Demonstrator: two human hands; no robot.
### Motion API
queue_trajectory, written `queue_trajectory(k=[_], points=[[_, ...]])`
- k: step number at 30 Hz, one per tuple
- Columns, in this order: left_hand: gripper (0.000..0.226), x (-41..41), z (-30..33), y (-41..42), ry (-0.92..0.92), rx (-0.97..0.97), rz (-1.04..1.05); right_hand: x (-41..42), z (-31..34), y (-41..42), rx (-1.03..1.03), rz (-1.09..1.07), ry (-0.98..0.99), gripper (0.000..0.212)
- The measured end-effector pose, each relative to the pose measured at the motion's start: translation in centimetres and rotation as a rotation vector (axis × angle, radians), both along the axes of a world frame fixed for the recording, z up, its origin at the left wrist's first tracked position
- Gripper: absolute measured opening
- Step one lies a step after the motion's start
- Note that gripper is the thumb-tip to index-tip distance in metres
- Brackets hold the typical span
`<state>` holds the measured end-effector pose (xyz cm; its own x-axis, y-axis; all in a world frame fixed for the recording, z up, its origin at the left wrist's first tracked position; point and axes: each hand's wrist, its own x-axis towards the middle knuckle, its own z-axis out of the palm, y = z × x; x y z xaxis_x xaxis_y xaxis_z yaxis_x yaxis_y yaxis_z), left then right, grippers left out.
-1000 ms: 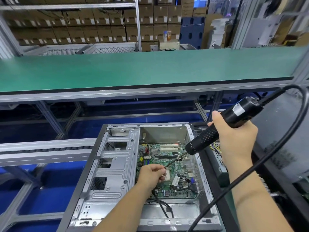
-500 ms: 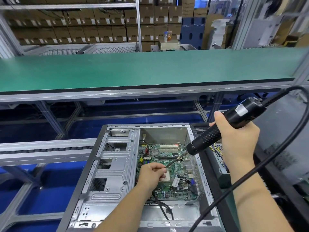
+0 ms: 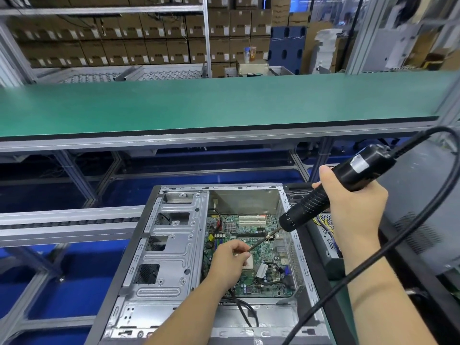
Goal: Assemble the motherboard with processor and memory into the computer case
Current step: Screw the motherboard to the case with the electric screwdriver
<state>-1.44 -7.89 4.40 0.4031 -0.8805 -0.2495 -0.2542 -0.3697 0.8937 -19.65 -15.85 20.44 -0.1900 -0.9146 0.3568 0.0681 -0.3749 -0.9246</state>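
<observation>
Left hand (image 3: 230, 261) pinches the bit tip of the electric screwdriver (image 3: 331, 195), which the right hand (image 3: 353, 207) grips round its barrel. Over the last second I see almost no shift: the tip stays low over the motherboard (image 3: 263, 245), seated in the computer case (image 3: 174, 245). I judge screw alignment is continuing, driving not yet begun.

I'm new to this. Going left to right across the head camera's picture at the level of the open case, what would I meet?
Silver drive bay panel → left hand → green motherboard → black electric screwdriver → right hand.
</observation>
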Motion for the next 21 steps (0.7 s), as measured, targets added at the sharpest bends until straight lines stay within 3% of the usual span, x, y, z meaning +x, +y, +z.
queue_trajectory(k=[4,8,10,14,18,21], points=[[0.024,-0.2,0.2,0.2,-0.155,0.032,-0.051,0.0,-0.1,-0.1,-0.013,-0.008,0.035,0.013],[0.017,-0.3,1.1,1.1,-0.75,0.223,-0.162,0.3,-0.3,-0.3,-0.023,-0.005,0.062,0.019],[0.019,-0.9,1.6,1.8,-0.918,0.353,-0.25,0.5,-0.3,-0.3,-0.026,0.005,0.072,0.023],[0.014,-2.4,1.6,2.4,-0.915,0.513,-0.433,1.0,-0.2,-0.3,-0.036,0.022,0.087,0.03],[0.01,-4.3,1.1,1.1,-0.615,0.47,-0.623,1.6,-0.2,-0.2,-0.043,0.054,0.084,0.028],[0.013,-6.0,0.9,0.0,-0.691,0.506,-0.722,2.1,-0.5,-0.3,-0.043,0.073,0.086,0.027]])
